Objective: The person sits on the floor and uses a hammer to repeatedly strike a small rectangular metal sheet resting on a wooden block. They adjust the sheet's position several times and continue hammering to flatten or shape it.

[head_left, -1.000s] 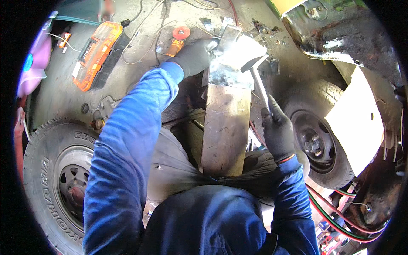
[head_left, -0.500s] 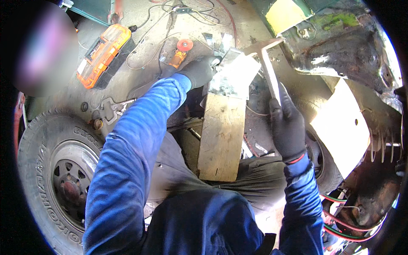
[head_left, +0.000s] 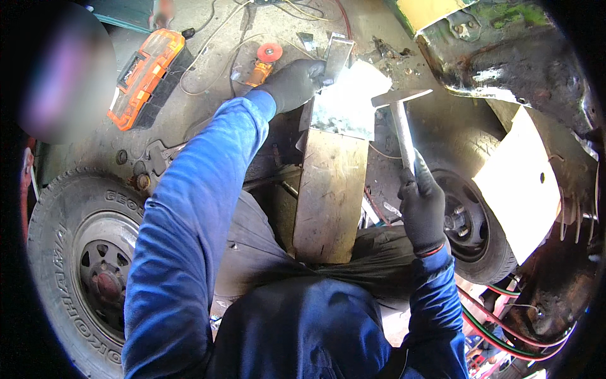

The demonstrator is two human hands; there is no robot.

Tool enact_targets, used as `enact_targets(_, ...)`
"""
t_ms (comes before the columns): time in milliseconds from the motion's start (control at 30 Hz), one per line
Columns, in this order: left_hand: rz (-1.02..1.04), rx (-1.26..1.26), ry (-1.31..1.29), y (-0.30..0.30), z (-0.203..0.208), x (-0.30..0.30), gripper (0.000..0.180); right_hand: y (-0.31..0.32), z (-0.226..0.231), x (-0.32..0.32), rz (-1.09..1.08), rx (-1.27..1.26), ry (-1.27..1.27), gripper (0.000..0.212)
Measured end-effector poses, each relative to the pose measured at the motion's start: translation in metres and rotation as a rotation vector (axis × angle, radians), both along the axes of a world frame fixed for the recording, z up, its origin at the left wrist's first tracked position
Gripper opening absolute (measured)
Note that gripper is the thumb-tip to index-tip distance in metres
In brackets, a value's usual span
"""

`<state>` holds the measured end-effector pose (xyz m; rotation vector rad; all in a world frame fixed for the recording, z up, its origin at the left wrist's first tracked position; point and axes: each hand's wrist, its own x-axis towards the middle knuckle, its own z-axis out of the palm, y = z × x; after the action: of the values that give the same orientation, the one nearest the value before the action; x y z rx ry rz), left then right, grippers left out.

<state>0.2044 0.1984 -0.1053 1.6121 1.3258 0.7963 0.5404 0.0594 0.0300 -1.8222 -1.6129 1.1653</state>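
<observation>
Wearing a dark glove, my right hand [head_left: 421, 211] is wrapped round the metal handle of a hammer [head_left: 403, 126]. The hammer's long head is raised just right of a bright piece of sheet metal [head_left: 344, 110], apart from it as far as I can tell. This sheet lies over the far end of a wooden block [head_left: 331, 199] between my legs. My gloved left hand [head_left: 293, 85] grips the sheet's far left edge, next to an upturned metal strip; the fingertips are partly hidden. Glare washes out much of the sheet.
An orange angle grinder [head_left: 259, 72] lies beyond my left hand, with cords around it. Farther left is an orange-and-black toolbox [head_left: 148, 79]. Wheels stand on both sides, the left tyre [head_left: 53, 252] nearest. A pale panel [head_left: 521, 183], rusty vehicle bodywork [head_left: 505, 57] and red-green hoses [head_left: 499, 335] are at right.
The hammer and my right hand have come down and nearer to me. My left hand stays on the sheet metal. The whole view has shifted slightly.
</observation>
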Motion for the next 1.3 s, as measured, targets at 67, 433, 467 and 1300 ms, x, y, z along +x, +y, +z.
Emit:
enact_targets(67, 0.008, 0.023, -0.062, 0.001, -0.005, 0.001, 0.034, 0.0, 0.001, 0.003, -0.018, -0.008, -0.002, 0.049)
enact_targets(433, 0.026, 0.045, 0.243, 0.006, -0.006, 0.0, 0.03, 0.002, 0.003, 0.0, 0.061, 0.077, 0.004, 0.049)
enact_targets(467, 0.036, 0.045, 0.271, 0.004, -0.004, 0.001, 0.028, 0.003, 0.004, -0.001, 0.076, 0.094, 0.002, 0.05)
enact_targets(1300, 0.048, 0.006, 0.224, -0.014, 0.009, 0.009, 0.038, 0.038, 0.068, -0.012, 0.27, 0.433, -0.198, 0.05)
